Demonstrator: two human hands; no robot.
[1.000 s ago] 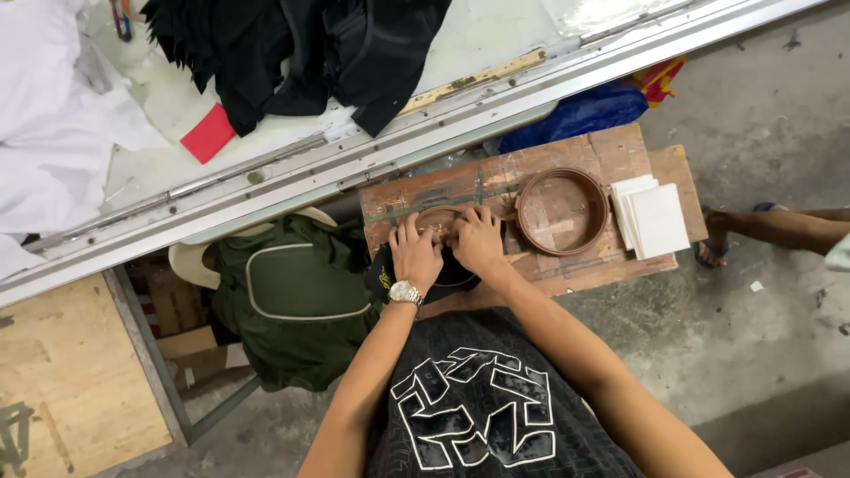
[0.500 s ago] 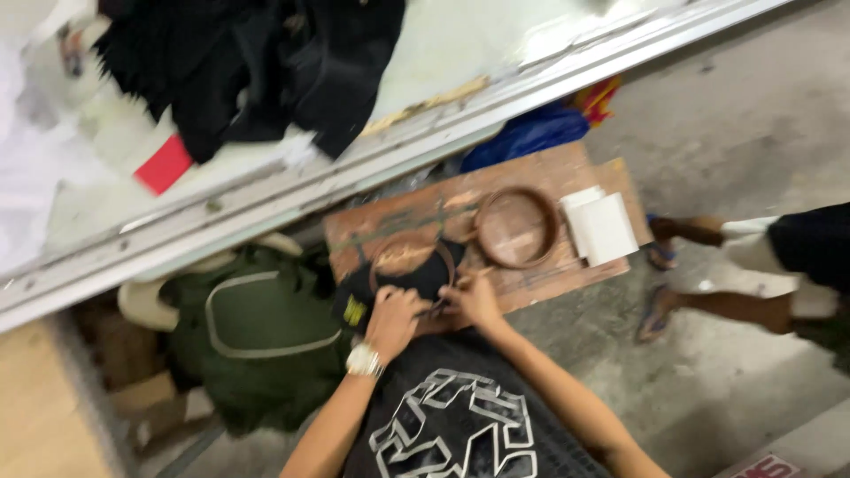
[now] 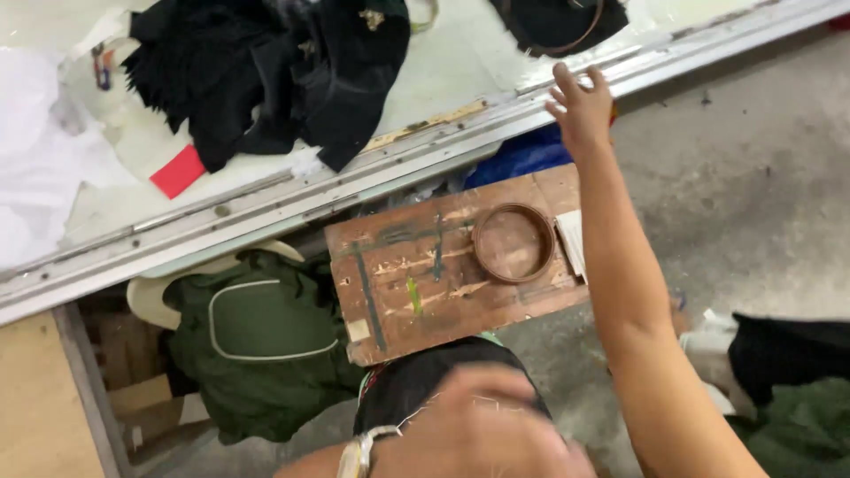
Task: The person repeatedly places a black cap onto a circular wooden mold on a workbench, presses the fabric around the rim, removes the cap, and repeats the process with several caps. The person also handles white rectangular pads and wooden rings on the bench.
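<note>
My right hand (image 3: 580, 102) is stretched up to the metal edge of the long table (image 3: 266, 208), fingers apart and holding nothing. My left hand (image 3: 496, 425), blurred and close to the camera with a wristwatch on it, rests low in the frame on a piece of black cloth (image 3: 416, 389) and seems to grip it. Between them lies a worn wooden board (image 3: 416, 292). A round wooden hoop (image 3: 513, 243) sits on it, with a stack of white sheets (image 3: 571, 243) partly hidden by my right forearm.
Black garments (image 3: 292, 71), a red tag (image 3: 177, 171), white cloth (image 3: 35, 159) and a hooped dark piece (image 3: 558, 22) lie on the table. A green backpack (image 3: 257, 336) sits under it, left of the board. Another person's dark clothing (image 3: 779, 354) is on the right.
Both hands were pressing the black cloth on the board. Now my right hand has lifted up to the table edge, and the black cloth has come off the board towards me with my left hand.
</note>
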